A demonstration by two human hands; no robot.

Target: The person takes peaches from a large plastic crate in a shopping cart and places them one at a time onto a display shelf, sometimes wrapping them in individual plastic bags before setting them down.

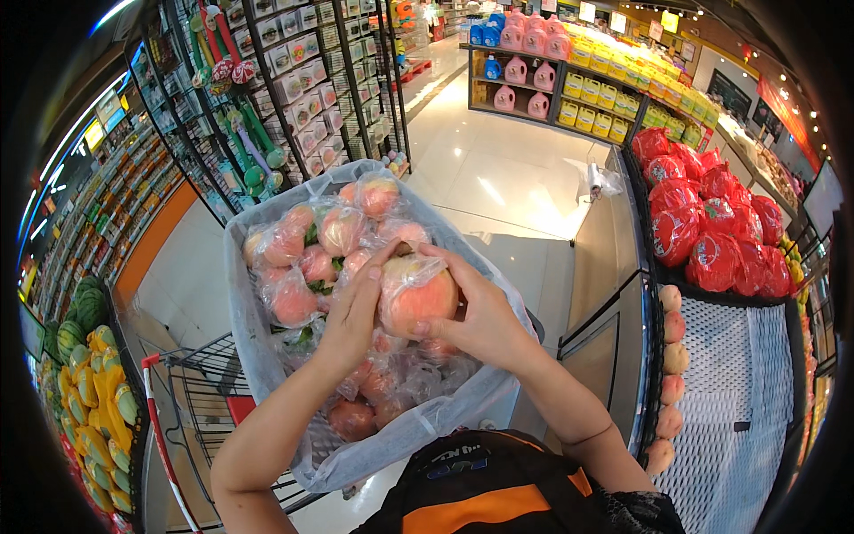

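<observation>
Over the crate, both hands cup a large pink-and-yellow peach [420, 294] partly covered in clear plastic film. My left hand [354, 307] presses along its left side with fingers stretched forward. On the other side, my right hand [480, 311] grips it with the thumb below and fingers over the top. Beneath them is a crate with a pale bluish liner [238, 311], holding several film-wrapped peaches [292, 298] with some green leaves among them. Crumpled clear film lies over the peaches nearest me.
The crate rests on a shopping cart [200, 374]. At right, a display stand has a white perforated mat [721, 409], a row of peaches [673, 359] and red bagged goods [712, 214]. Wrapped melons [93, 400] stand at left, hanging-goods racks [302, 80] ahead, and jug shelves [534, 67] farther back.
</observation>
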